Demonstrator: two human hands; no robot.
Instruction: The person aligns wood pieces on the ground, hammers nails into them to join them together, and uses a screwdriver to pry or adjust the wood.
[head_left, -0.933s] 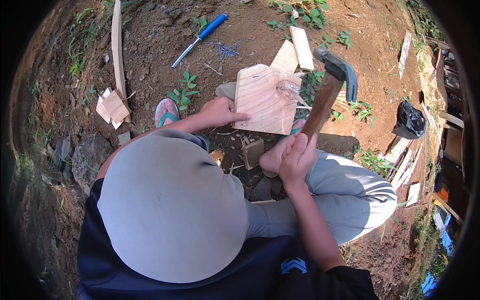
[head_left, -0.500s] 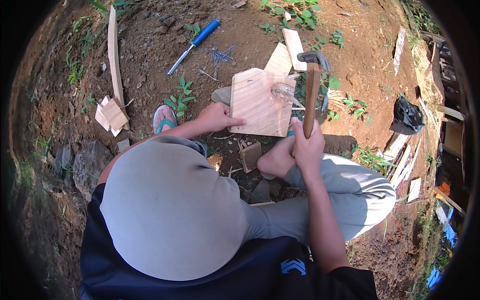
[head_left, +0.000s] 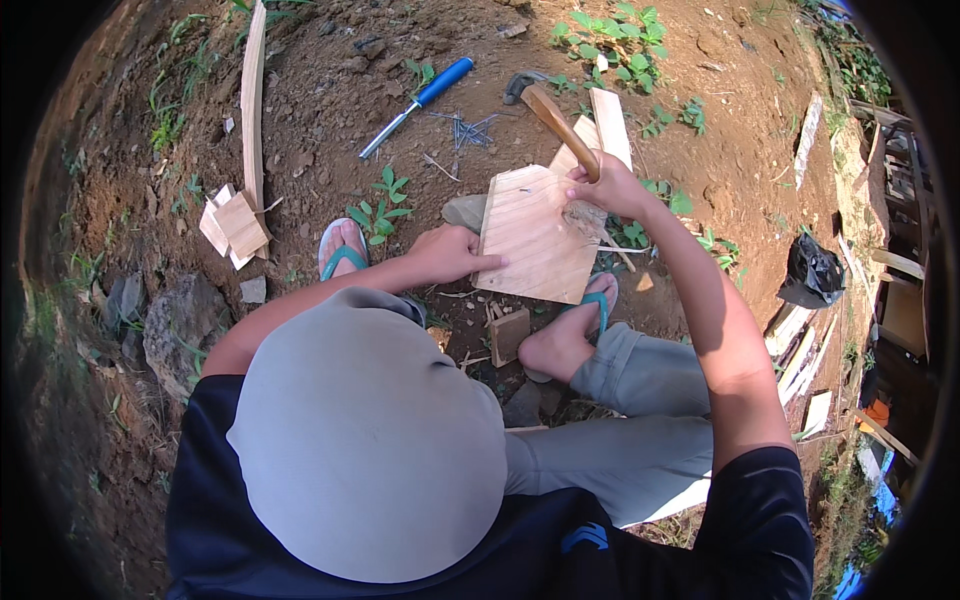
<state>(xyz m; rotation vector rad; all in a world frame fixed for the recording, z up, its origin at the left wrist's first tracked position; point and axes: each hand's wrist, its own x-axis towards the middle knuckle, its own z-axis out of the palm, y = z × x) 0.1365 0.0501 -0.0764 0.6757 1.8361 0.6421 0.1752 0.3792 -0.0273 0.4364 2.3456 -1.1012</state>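
Observation:
My left hand (head_left: pixel 445 256) grips the left edge of a flat wooden board (head_left: pixel 540 245), its thumb lying on top. A small nail (head_left: pixel 527 190) shows near the board's far edge, and a dark knot marks its right side. In my right hand (head_left: pixel 612 187) is a hammer (head_left: pixel 556 119), held by its wooden handle above the board's far right corner. The dark hammer head points away and to the left, beyond the board. Beneath the board's left edge a grey stone (head_left: pixel 464 211) peeks out.
A blue-handled chisel (head_left: pixel 418 105) lies beside a pile of loose nails (head_left: pixel 470 131) on the soil. Wood strips (head_left: pixel 611 127) lie beyond the board. To the left are small wood offcuts (head_left: pixel 238 225) and a long strip (head_left: pixel 252 110). A black plastic bag (head_left: pixel 815 268) is at right.
My right hand has moved farther away, and the hammer head has swung left past the board's far edge. My left hand still holds the board. The whole view has shifted slightly.

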